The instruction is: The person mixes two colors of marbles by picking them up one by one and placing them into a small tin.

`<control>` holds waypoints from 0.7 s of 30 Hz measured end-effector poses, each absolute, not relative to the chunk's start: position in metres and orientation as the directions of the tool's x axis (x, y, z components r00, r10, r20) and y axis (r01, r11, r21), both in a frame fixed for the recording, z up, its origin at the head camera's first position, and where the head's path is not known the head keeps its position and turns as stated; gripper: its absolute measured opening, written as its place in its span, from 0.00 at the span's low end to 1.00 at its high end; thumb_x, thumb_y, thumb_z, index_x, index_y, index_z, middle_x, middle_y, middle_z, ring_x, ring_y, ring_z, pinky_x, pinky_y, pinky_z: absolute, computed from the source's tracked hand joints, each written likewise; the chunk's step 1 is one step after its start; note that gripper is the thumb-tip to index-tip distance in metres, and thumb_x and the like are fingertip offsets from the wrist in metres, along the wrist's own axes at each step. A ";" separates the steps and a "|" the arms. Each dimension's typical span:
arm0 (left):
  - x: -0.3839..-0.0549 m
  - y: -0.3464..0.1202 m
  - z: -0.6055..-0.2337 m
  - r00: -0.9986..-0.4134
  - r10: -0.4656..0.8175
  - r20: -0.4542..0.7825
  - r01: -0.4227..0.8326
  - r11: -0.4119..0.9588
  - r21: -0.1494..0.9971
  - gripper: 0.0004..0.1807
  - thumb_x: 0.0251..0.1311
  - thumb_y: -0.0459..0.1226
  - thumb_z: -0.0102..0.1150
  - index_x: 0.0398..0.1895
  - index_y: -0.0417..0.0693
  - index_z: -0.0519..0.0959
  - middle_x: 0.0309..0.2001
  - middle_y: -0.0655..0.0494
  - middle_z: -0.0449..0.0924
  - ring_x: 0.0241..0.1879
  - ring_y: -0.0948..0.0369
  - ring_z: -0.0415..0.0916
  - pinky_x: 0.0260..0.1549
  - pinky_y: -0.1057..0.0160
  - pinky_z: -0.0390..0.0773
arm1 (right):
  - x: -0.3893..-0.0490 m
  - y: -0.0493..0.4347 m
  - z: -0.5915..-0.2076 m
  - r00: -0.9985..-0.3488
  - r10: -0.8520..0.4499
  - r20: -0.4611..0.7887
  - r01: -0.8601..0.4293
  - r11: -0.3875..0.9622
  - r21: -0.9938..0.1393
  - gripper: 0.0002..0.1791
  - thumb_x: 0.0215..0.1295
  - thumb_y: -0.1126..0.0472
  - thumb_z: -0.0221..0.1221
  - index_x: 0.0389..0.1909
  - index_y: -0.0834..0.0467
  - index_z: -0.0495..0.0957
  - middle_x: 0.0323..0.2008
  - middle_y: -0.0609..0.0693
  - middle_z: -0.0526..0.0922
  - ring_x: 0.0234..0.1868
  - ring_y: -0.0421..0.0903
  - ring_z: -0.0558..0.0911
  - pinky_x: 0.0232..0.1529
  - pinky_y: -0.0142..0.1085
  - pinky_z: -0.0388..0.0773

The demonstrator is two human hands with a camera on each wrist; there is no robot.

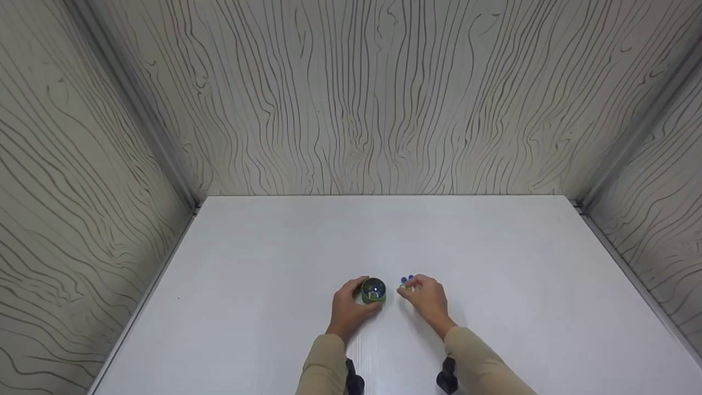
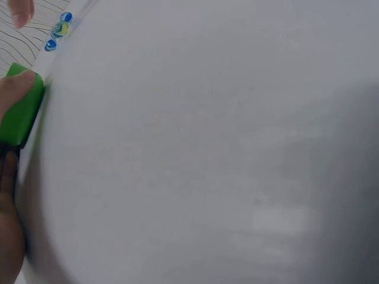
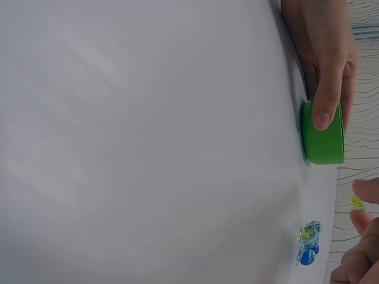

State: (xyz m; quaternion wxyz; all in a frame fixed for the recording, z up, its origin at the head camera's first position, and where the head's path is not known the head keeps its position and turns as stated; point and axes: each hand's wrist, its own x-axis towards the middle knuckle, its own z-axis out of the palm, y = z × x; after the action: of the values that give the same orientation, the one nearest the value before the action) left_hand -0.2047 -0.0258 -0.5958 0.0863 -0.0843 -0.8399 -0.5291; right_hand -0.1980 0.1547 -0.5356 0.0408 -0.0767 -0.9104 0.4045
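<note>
My left hand [image 1: 351,307] grips a small green round cup [image 1: 373,299] that stands on the white table. Its thumb lies along the near side of the cup in the right wrist view. Inside the cup, the head view shows a dark, shiny interior. Just to the right, my right hand [image 1: 429,300] pinches a clear marble with yellow in it [image 3: 357,202] between thumb and fingertip, raised above the tabletop. Close by that hand lie several blue and yellow glass marbles [image 3: 308,242], bunched together; the right hand partly hides them in the head view.
The white table [image 1: 263,247] stretches out on all sides of the hands. Wood-grain panels [image 1: 351,99] rise behind it and along both sides, with grey posts [image 1: 137,109] at the corners. Dark wrist straps [image 1: 355,378] sit at the sleeves.
</note>
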 end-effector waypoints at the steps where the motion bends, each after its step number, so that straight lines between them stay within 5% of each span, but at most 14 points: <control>1: -0.205 -0.026 -0.596 -0.970 0.053 0.237 0.236 0.427 0.873 0.34 0.42 0.42 0.75 0.57 0.45 0.77 0.55 0.51 0.82 0.58 0.54 0.78 0.64 0.56 0.76 | -0.198 0.154 -0.535 -0.985 0.173 0.006 0.111 0.657 -0.745 0.10 0.51 0.58 0.68 0.29 0.61 0.82 0.32 0.55 0.85 0.31 0.44 0.75 0.33 0.33 0.73; 10: -0.204 -0.027 -0.595 -0.973 0.055 0.223 0.224 0.431 0.874 0.35 0.42 0.42 0.75 0.58 0.46 0.76 0.56 0.51 0.81 0.59 0.54 0.78 0.65 0.55 0.75 | -0.199 0.149 -0.532 -0.986 0.167 0.025 0.092 0.655 -0.750 0.08 0.52 0.60 0.68 0.27 0.61 0.81 0.38 0.57 0.87 0.42 0.52 0.83 0.49 0.49 0.81; 16: -0.204 -0.027 -0.596 -0.974 0.055 0.220 0.223 0.422 0.879 0.34 0.43 0.42 0.75 0.58 0.46 0.76 0.55 0.51 0.82 0.59 0.54 0.78 0.65 0.56 0.75 | -0.198 0.146 -0.533 -0.987 0.142 0.069 0.043 0.662 -0.748 0.08 0.52 0.60 0.68 0.28 0.62 0.82 0.35 0.56 0.87 0.34 0.47 0.81 0.39 0.39 0.80; 21: -0.204 -0.027 -0.596 -0.970 0.061 0.237 0.240 0.422 0.874 0.34 0.43 0.42 0.74 0.57 0.45 0.76 0.55 0.50 0.82 0.59 0.53 0.78 0.64 0.57 0.76 | -0.199 0.142 -0.533 -0.988 0.131 0.083 0.025 0.661 -0.750 0.09 0.52 0.60 0.68 0.29 0.62 0.83 0.26 0.52 0.82 0.25 0.40 0.68 0.27 0.28 0.64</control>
State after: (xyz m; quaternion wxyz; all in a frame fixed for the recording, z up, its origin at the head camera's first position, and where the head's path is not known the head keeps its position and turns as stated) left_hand -0.2035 -0.0268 -0.5955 0.0844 -0.0898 -0.8389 -0.5302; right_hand -0.1994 0.1418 -0.5325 0.0648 -0.0430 -0.9090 0.4094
